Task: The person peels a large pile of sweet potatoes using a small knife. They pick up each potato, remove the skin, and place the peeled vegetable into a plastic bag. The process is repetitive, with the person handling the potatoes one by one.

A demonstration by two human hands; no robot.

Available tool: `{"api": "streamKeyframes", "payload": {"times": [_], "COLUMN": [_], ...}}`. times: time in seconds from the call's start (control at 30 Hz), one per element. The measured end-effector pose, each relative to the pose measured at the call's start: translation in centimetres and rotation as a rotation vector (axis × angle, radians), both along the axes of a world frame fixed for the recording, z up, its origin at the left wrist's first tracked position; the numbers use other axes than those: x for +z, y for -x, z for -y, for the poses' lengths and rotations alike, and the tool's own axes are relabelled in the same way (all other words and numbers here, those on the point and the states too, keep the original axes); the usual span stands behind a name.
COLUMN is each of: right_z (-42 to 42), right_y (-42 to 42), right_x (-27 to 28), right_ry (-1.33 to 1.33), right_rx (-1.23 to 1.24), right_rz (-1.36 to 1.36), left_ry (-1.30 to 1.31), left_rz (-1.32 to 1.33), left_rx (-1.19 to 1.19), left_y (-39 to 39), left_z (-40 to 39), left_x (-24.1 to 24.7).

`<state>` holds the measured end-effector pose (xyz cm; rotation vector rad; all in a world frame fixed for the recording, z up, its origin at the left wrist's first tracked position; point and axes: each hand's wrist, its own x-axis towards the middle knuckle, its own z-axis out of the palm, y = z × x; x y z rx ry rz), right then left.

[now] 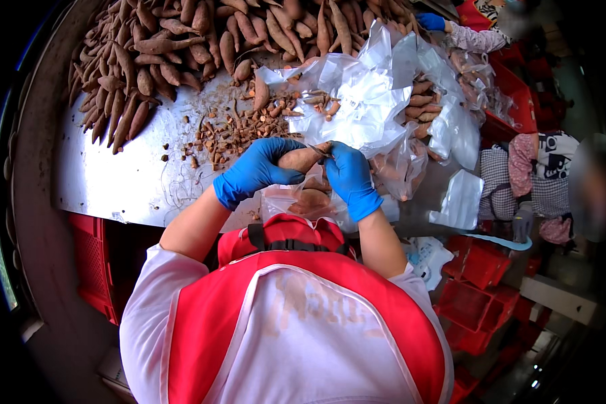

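My left hand [262, 169], in a blue glove, grips a sweet potato [300, 160] around its thick end. At the thin end of that root is my right hand [351, 174], gloved alike, its fingers closed around a small cutting tool [317, 150]. Only a thin dark blade shows against the tip; the rest of the tool is hidden in the glove. Below the hands, a clear plastic bag [278, 199] with sweet potatoes inside lies at the table's near edge. Trimmed root ends [222, 141] are scattered just beyond my left hand.
A large heap of sweet potatoes [161, 45] covers the far side of the metal table [106, 177]. Plastic bags [368, 101] are piled centre-right, some filled. Red crates [469, 303] stand at right, another crate [88, 262] below left. Two co-workers [525, 171] [477, 38] are along the right.
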<state>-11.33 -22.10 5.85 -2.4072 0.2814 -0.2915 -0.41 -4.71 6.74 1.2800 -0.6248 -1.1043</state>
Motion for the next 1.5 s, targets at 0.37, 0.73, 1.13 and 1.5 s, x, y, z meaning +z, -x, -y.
{"api": "streamKeyframes", "payload": {"times": [0.37, 0.73, 1.13, 1.5], "right_z": [0.4, -1.1, 2.7, 3.0], "right_y": [0.8, -2.3, 9.8, 13.7], "right_x": [-0.8, -2.4, -6.4, -7.7], "right_ry": [-0.333, 0.184, -0.170, -1.142], "right_rx": [-0.120, -0.074, -0.323, -0.628], "right_rz": [0.109, -0.120, -0.172, 0.115], "left_ry": [0.554, 0.637, 0.245, -0.591], "left_rz": [-0.949, -1.263, -0.075, 1.723], "left_rx": [0.299, 0.351, 0.206, -0.329], "left_y": [-0.2, 2.7, 4.3, 1.1], "left_z": [-0.2, -0.1, 1.1, 1.4], "left_x": [-2.1, -3.6, -1.8, -5.8]}}
